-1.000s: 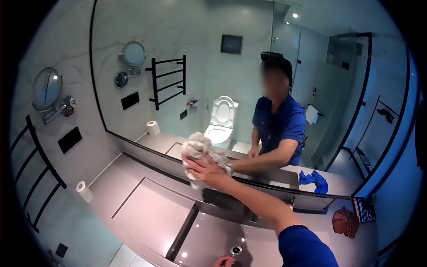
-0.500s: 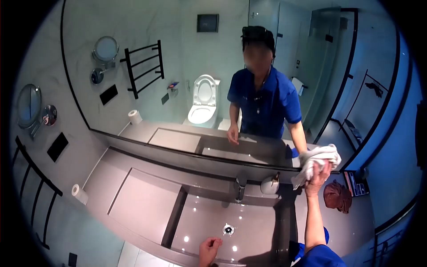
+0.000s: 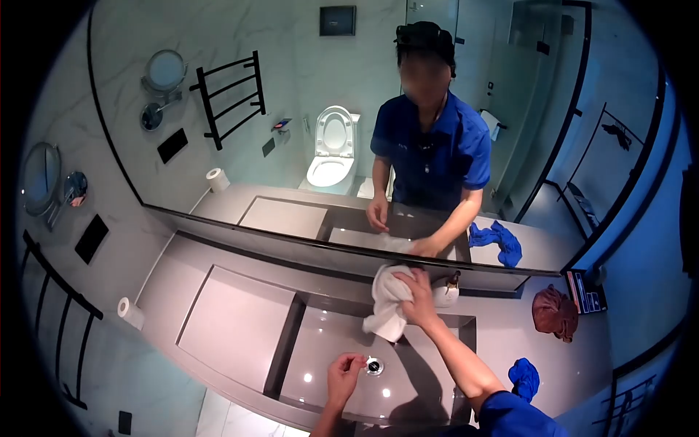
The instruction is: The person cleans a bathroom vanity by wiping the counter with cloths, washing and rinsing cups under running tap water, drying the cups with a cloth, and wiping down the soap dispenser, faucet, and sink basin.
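Note:
My right hand (image 3: 418, 297) is closed on a bunched white cloth (image 3: 392, 297). The cloth hangs over the back of the sink and covers most of the tap, just left of a soap dispenser (image 3: 446, 291). Low over the basin is my left hand (image 3: 344, 377), its fingers curled together and nothing visible in them. Close to its fingertips, in the view, lies the round drain (image 3: 374, 365) in the floor of the grey sink (image 3: 335, 331).
A wide mirror (image 3: 291, 146) rises behind the counter and reflects the room. A crumpled blue cloth (image 3: 524, 379) and a brown bundle (image 3: 555, 313) lie on the counter at right. A paper roll (image 3: 130, 313) and a black towel rack (image 3: 62, 298) are at left.
My right hand has brought the white cloth from the mirror's lower right edge left and down onto the tap. The blue cloth on the counter now shows fully. My left hand has shifted up slightly.

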A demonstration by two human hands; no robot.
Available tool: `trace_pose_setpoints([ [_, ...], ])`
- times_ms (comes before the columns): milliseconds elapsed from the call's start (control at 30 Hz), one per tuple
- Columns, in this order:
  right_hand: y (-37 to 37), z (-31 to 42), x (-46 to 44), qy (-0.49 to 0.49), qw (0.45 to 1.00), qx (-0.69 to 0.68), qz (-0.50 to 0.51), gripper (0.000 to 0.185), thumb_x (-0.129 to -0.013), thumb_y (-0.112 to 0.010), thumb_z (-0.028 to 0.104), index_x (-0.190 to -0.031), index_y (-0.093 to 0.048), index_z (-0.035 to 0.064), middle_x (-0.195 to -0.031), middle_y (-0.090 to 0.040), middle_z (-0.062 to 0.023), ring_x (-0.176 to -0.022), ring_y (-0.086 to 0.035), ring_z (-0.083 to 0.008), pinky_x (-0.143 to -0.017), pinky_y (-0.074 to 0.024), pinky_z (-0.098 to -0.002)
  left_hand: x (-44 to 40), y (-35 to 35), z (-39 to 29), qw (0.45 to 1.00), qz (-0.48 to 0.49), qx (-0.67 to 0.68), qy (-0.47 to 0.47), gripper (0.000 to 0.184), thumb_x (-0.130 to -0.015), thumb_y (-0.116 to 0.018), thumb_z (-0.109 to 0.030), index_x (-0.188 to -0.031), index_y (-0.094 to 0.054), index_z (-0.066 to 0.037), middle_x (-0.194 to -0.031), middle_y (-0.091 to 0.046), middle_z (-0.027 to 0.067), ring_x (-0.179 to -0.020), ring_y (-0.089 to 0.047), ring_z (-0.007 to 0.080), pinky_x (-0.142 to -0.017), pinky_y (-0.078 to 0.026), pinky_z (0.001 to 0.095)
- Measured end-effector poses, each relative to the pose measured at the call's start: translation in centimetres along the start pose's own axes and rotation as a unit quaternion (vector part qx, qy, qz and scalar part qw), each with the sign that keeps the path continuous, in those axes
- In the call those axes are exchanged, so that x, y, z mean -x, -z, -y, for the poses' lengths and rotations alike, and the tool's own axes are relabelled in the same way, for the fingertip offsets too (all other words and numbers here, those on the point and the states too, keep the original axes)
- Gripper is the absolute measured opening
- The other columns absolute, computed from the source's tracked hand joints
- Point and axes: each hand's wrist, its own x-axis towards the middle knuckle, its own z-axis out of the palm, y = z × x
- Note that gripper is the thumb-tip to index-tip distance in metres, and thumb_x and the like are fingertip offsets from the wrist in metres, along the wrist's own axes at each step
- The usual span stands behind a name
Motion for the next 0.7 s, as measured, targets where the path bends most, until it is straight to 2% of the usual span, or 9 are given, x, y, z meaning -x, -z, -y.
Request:
trace_pose_setpoints([
  [33, -0.5, 0.0, -1.4, 0.000, 1.000, -0.003, -0.001, 0.045, -0.071, -0.068, 0.024, -0.114, -0.068, 0.0114, -0.127, -0.051, -0.0232, -0.120, -0.045, -0.0439, -0.102, -0.0389, -0.0481, -0.3, -0.1, -0.3, 1.000, -0.003, 0.005, 0.002, 0.013, -0.096, -0.057, -0.006, -0.098, -0.064, 0.005, -0.090, -0.070, 0.0113, -0.084, -0.068, 0.0151, -0.078, -0.055, 0.0272],
  [133, -1.6, -0.3, -4.2, -0.228, 0.954, -0.067, 0.181, 0.052, -0.069, -0.071, 0.026, -0.118, -0.065, 0.0105, -0.124, -0.055, -0.0227, -0.115, -0.051, -0.0421, -0.099, -0.0431, -0.0445, -1.3, 0.1, 0.3, 1.000, -0.016, 0.021, 0.008, 0.013, -0.096, -0.057, -0.005, -0.098, -0.064, 0.006, -0.090, -0.070, 0.0117, -0.084, -0.068, 0.0158, -0.079, -0.055, 0.0276],
  [267, -1.5, 0.8, -1.8, -0.153, 0.981, 0.031, 0.115, 0.051, -0.065, -0.073, 0.018, -0.114, -0.066, 0.0081, -0.112, -0.061, -0.0220, -0.110, -0.056, -0.0405, -0.094, -0.0461, -0.0426, -2.7, -0.2, 1.9, 0.999, -0.022, 0.032, 0.020, 0.013, -0.095, -0.057, -0.004, -0.102, -0.063, 0.006, -0.084, -0.069, 0.0104, -0.080, -0.068, 0.0167, -0.079, -0.055, 0.0280],
  [300, -1.7, 0.8, -0.6, -0.055, 0.996, 0.049, 0.043, 0.052, -0.061, -0.071, 0.016, -0.113, -0.067, 0.0092, -0.115, -0.058, -0.0215, -0.113, -0.053, -0.0413, -0.096, -0.0438, -0.0447, -3.4, -0.7, 1.6, 0.999, -0.021, 0.032, 0.023, 0.013, -0.095, -0.057, -0.004, -0.102, -0.063, 0.006, -0.084, -0.069, 0.0104, -0.080, -0.068, 0.0167, -0.079, -0.055, 0.0280],
  [333, -1.9, 0.9, 0.7, 0.041, 0.997, 0.066, -0.029, 0.054, -0.058, -0.070, 0.013, -0.111, -0.067, 0.0103, -0.119, -0.056, -0.0209, -0.116, -0.049, -0.0422, -0.099, -0.0415, -0.0467, -4.3, -1.2, 0.8, 1.000, -0.022, 0.015, 0.012, 0.019, -0.095, -0.058, -0.005, -0.111, -0.060, 0.004, -0.091, -0.068, 0.0107, -0.086, -0.067, 0.0167, -0.082, -0.054, 0.0281],
  [467, -0.5, 4.0, 6.5, 0.065, 0.997, -0.023, -0.019, 0.057, -0.053, -0.069, 0.010, -0.110, -0.065, 0.0072, -0.126, -0.052, -0.0200, -0.121, -0.044, -0.0435, -0.102, -0.0362, -0.0541, -6.9, -4.8, -2.1, 0.992, -0.010, 0.119, -0.047, 0.044, -0.096, -0.057, -0.008, -0.137, -0.045, -0.003, -0.115, -0.061, 0.0114, -0.105, -0.059, 0.0153, -0.092, -0.048, 0.0286],
  [500, -1.0, 3.7, 8.6, 0.054, 0.996, -0.058, -0.028, 0.056, -0.053, -0.072, 0.011, -0.108, -0.066, 0.0060, -0.127, -0.052, -0.0202, -0.120, -0.045, -0.0438, -0.102, -0.0360, -0.0550, -6.8, -4.7, -2.6, 0.989, 0.060, 0.134, 0.020, 0.053, -0.096, -0.057, -0.008, -0.144, -0.036, -0.005, -0.128, -0.054, 0.0108, -0.115, -0.054, 0.0151, -0.097, -0.046, 0.0294],
  [633, -1.9, 1.3, 11.5, 0.024, 0.992, -0.108, -0.061, 0.053, -0.055, -0.077, 0.011, -0.106, -0.067, 0.0034, -0.129, -0.051, -0.0223, -0.123, -0.045, -0.0451, -0.105, -0.0350, -0.0559, -5.6, -5.5, -0.1, 0.982, 0.060, 0.143, 0.109, 0.039, -0.093, -0.059, -0.004, -0.131, -0.053, -0.002, -0.120, -0.060, 0.0107, -0.110, -0.057, 0.0164, -0.095, -0.046, 0.0294],
  [700, -3.0, -0.2, 10.2, -0.006, 0.993, -0.100, -0.062, 0.052, -0.058, -0.078, 0.008, -0.109, -0.067, 0.0022, -0.134, -0.047, -0.0242, -0.129, -0.042, -0.0467, -0.108, -0.0337, -0.0546, -7.7, -5.5, -0.3, 0.998, -0.050, 0.016, -0.045, 0.031, -0.091, -0.060, -0.002, -0.122, -0.060, -0.001, -0.114, -0.063, 0.0097, -0.104, -0.059, 0.0162, -0.092, -0.047, 0.0280],
])
